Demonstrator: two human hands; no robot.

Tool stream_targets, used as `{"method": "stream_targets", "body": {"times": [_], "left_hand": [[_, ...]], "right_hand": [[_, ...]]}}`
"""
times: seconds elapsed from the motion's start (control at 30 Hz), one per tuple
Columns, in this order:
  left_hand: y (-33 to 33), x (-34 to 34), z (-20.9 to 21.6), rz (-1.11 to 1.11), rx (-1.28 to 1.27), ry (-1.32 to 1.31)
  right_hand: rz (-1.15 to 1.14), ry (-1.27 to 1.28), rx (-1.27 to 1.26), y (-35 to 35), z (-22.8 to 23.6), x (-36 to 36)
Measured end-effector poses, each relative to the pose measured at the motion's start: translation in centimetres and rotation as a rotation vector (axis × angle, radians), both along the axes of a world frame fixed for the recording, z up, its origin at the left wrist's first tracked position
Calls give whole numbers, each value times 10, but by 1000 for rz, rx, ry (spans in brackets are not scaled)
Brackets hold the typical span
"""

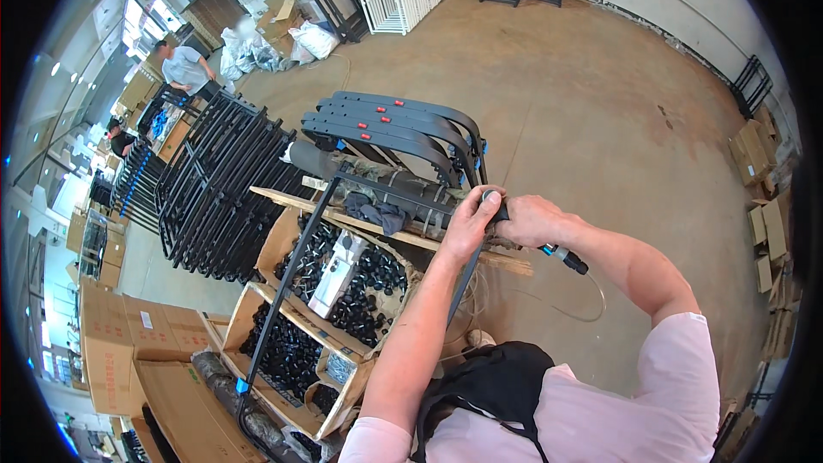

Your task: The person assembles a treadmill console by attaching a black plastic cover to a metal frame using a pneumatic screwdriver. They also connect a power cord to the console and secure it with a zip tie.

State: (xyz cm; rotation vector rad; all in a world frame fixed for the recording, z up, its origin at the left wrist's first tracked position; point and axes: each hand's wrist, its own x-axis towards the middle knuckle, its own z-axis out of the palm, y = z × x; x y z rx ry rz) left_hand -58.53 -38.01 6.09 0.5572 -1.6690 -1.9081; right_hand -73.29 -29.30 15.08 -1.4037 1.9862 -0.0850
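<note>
A black tubular frame lies slanted across the work spot, and my left hand is closed around its corner nearest me. My right hand is wrapped round a hose-fed hand tool, whose dark end with a blue ring sticks out below the palm. A black rounded piece shows between the two hands, against my left thumb; whether it belongs to the tool or the frame I cannot tell. Under the frame runs a padded, plastic-wrapped bar with a dark cloth on it.
Open boxes of small black caps stand left of my arms, a white-and-grey block in one. Curved black frames lean beyond the bar; stacked black frames stand left. A clear hose loops rightward. A person stands far left.
</note>
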Motion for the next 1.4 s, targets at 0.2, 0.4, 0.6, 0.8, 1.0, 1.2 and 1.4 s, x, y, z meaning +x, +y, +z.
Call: {"method": "stream_targets", "body": {"times": [0.2,0.4,0.6,0.8,1.0,1.2,1.4], "left_hand": [[-3,3,-8,-10,-38,-21],[-8,6,-7,-22,-41,-25],[-11,1,-11,-70,10,54],[-16,-9,-13,-86,167,141],[-53,26,17,75,31,222],[-177,107,16,369,86,232],[-309,167,26,640,22,209]], "right_hand": [[-46,-119,91,-7,-10,-4],[-13,-38,105,-15,-4,4],[-158,-116,67,-13,-14,5],[-227,-67,84,-15,1,15],[-47,104,-12,-54,67,66],[246,158,-27,-204,56,129],[314,58,-193,-353,34,178]]}}
